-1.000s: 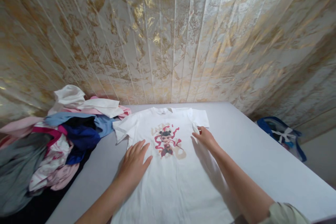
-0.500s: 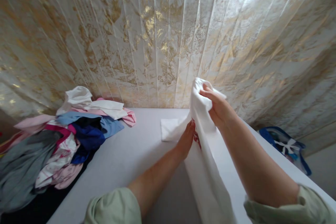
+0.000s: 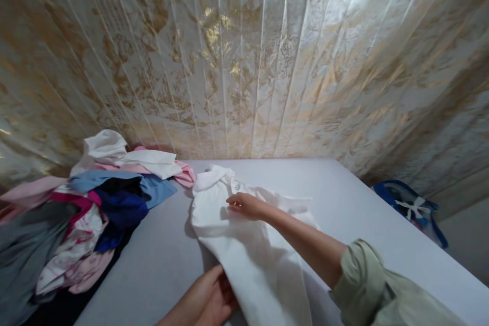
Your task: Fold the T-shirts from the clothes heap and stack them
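Note:
A white T-shirt lies face down and rumpled on the grey table, its print hidden. My right hand reaches across to the shirt's upper part and pinches the cloth near the shoulder. At the table's near edge my left hand grips the shirt's lower left edge, fingers curled on the fabric.
A heap of mixed clothes, white, pink, blue and grey, fills the table's left side. Behind the table hangs a gold-and-white curtain. A blue bag sits on the floor to the right.
The shirt lay flat with its print up, was lifted by both hands, and now lies turned over with the print down. My right arm has crossed to the left.

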`<state>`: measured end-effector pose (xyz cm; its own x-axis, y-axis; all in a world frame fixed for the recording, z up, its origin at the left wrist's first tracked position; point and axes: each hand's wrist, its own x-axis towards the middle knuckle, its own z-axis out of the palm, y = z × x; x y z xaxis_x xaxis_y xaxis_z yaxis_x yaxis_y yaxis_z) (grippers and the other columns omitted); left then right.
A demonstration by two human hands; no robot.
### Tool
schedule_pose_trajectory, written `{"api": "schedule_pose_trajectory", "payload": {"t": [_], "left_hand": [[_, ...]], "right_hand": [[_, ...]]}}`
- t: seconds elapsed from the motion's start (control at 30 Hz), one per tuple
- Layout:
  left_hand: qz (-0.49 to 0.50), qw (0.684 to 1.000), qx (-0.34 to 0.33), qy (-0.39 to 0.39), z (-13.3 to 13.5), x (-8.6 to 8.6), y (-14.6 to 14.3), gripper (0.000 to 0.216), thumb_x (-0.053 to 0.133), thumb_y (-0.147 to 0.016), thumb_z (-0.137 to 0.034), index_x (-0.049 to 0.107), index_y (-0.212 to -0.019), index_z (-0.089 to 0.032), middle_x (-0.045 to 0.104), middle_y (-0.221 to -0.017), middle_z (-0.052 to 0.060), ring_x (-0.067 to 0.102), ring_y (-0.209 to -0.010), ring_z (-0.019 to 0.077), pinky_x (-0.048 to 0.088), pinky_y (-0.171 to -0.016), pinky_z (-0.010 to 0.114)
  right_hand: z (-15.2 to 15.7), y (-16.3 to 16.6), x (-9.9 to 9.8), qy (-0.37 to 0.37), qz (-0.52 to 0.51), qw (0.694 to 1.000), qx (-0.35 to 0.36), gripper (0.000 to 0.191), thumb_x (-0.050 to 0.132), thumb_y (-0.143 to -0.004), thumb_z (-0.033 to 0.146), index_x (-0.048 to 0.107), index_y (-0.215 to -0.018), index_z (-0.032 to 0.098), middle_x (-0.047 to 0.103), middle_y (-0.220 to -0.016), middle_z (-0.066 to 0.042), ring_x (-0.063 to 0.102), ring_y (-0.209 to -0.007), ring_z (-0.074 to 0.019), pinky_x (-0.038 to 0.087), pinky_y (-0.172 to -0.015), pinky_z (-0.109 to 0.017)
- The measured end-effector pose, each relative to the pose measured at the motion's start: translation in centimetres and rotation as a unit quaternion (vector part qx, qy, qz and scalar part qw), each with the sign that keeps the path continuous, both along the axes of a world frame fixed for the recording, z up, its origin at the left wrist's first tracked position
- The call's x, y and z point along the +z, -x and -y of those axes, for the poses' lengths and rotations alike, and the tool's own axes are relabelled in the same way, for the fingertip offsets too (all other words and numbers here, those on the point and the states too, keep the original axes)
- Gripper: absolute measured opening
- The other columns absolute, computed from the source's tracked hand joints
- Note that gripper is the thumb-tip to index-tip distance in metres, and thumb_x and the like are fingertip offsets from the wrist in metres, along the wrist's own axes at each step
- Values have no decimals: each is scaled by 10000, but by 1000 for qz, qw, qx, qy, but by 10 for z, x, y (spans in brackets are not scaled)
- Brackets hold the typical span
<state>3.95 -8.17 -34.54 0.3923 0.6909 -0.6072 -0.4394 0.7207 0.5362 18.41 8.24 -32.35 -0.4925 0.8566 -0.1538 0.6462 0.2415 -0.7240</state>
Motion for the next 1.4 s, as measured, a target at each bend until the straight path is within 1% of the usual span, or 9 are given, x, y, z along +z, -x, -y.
{"api": "schedule_pose_trajectory", "payload": {"t": [0.13, 0.3, 0.4, 0.5, 0.67, 0.8, 0.93, 1.13, 1.4], "left_hand": [[-246, 962, -6, -122, 0, -9, 61, 375, 664, -728, -550, 618, -721, -179, 649, -613, 41, 637, -593, 189, 508, -602, 293], [-539, 705, 26, -460, -81, 8, 60, 325, 408, -899, -484, 590, -849, -219, 688, -889, 44, 645, -900, 196, 486, -819, 293], [-690, 543, -131, -461, -137, 7, 35, 310, 318, -944, -308, 611, -977, -212, 676, -1080, 69, 619, -1039, 183, 457, -913, 296], [-738, 493, -161, -430, -176, -5, 20, 302, 461, -894, -297, 608, -1126, -169, 591, -1279, 152, 538, -1196, 283, 387, -1014, 426], [-756, 462, -176, -429, -197, -21, 28, 446, 502, -887, -355, 518, -1313, -222, 432, -1472, 138, 370, -1364, 289, 279, -1099, 463], [-713, 466, -205, -482, -174, -20, 38, 484, 552, -846, -431, 556, -1302, -266, 425, -1490, 90, 352, -1376, 277, 238, -1132, 449], [-551, 577, -258, -545, -123, -4, 43, 364, 450, -877, -489, 712, -940, -245, 642, -1248, 50, 532, -1195, 241, 314, -1101, 384], [-464, 736, -244, -428, -75, 21, 67, 681, 196, -913, -613, 537, -467, -228, 711, -691, 33, 639, -951, 240, 141, -1169, 417], [-492, 659, -311, -477, -45, 36, 27, 388, 537, -823, -547, 668, -1048, -259, 744, -884, 8, 652, -826, 189, 217, -1119, 414]], "right_hand": [[39, -74, -12, -104, -20, 994, -17, 242, 523, -889, 201, 700, -1053, 182, 691, -1036, -75, 645, -862, -178, 502, -773, -284], [56, -105, -29, -242, 102, 964, -45, 339, 408, -951, 203, 642, -1191, 253, 648, -1172, -53, 605, -1031, -189, 461, -889, -313], [37, -105, -37, -287, 203, 934, -61, 364, 388, -977, 267, 578, -1287, 282, 577, -1325, -54, 491, -1231, -226, 321, -1069, -419], [13, -111, -39, -264, 301, 892, -209, 424, 402, -966, 301, 505, -1369, 220, 471, -1442, -106, 369, -1344, -287, 238, -1103, -503], [7, -116, -51, -250, 292, 907, -172, 470, 350, -980, 360, 421, -1433, 257, 406, -1499, -59, 334, -1374, -233, 240, -1109, -445], [2, -118, -62, -220, 294, 912, -181, 527, 323, -980, 453, 349, -1474, 272, 324, -1546, -39, 260, -1415, -240, 201, -1124, -477], [-12, -123, -57, -232, 304, 906, -180, 501, 335, -981, 410, 391, -1452, 248, 365, -1525, -54, 298, -1393, -244, 208, -1124, -471], [16, -96, -42, -259, 278, 918, -113, 457, 361, -961, 248, 463, -1403, 195, 463, -1447, -108, 402, -1325, -231, 285, -1093, -406], [53, -78, -57, -267, 224, 937, -33, 492, 386, -973, 393, 401, -1450, 272, 370, -1523, -37, 300, -1402, -210, 217, -1143, -431]]}}
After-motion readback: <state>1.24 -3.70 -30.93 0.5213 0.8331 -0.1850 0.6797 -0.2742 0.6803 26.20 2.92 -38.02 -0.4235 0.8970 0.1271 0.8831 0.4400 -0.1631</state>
